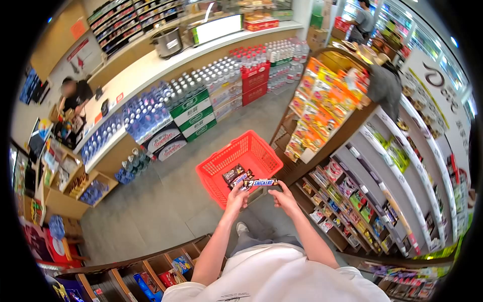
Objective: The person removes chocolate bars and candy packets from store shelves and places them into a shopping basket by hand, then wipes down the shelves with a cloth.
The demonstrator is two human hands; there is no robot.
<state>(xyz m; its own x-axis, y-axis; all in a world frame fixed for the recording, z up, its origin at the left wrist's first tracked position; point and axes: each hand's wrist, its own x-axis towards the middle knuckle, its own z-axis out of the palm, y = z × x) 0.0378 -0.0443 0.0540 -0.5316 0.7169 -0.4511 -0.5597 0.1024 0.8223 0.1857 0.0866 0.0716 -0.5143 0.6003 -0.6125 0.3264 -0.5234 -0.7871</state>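
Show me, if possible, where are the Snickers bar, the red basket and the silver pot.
Snickers bar (263, 182): head view, on its printed wrapper.
Red basket (226, 156): head view, on its far wall.
Silver pot (169, 44): head view, on its side.

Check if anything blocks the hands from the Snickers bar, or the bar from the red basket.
Nothing visible. Left hand and right hand are at the ends of the Snickers bar; the red basket is open below, a dark packet inside it.

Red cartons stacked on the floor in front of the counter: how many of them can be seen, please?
2: the lower carton on the floor, and the upper carton directly on it. More may be hidden behind.
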